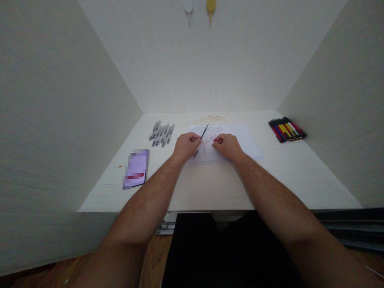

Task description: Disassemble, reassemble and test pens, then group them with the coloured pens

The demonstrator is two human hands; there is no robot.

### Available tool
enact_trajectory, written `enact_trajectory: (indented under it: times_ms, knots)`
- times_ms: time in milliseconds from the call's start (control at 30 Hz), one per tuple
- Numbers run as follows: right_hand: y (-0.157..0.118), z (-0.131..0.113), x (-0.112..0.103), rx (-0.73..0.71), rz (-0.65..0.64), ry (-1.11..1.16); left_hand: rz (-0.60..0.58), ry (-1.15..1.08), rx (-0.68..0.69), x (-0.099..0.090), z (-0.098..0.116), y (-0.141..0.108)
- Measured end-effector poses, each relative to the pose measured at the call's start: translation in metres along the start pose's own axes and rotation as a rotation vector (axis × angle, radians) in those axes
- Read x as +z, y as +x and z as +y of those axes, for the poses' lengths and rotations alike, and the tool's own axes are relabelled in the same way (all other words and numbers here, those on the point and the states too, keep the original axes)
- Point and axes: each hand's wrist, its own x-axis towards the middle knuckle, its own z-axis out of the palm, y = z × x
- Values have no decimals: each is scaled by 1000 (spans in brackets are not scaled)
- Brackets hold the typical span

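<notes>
My left hand (187, 145) pinches a slim dark pen-like stick (205, 131) whose pointed end tilts up and away to the right. Just across from it, my right hand (228, 146) has its thumb and fingers drawn together; whatever lies between them, if anything, is too small to make out. Both hands are over a white sheet of paper (246, 140) lying on the table. Greyish and reddish marks (213, 134) show on the paper between and behind the hands, too blurred to read.
Several clear pen-like tubes (162, 135) lie in rows at the back left. Nearer sits a phone (138, 168) with a lit screen. Several coloured pens (287, 130) with black ends are lined up at the right. Walls enclose the white table (210, 188); two hooks (211, 6) hang above.
</notes>
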Motion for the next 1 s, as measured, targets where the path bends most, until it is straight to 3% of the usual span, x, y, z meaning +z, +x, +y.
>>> enact_trajectory:
  times_ms: [233,367,467,667,1000]
  knots:
    - [0,3,3,-17,-3,-30,-3,24,-34,-1,2,0]
    - [2,4,2,-18,72,30,-21,26,-35,-1,4,-1]
    - [3,3,0,-5,95,205,-47,19,-15,-2,7,-3]
    - [-2,-4,-5,23,-69,723,-136,24,74,-4,16,-8]
    - [-1,-6,-3,73,-45,913,-232,2,208,-2,19,-11]
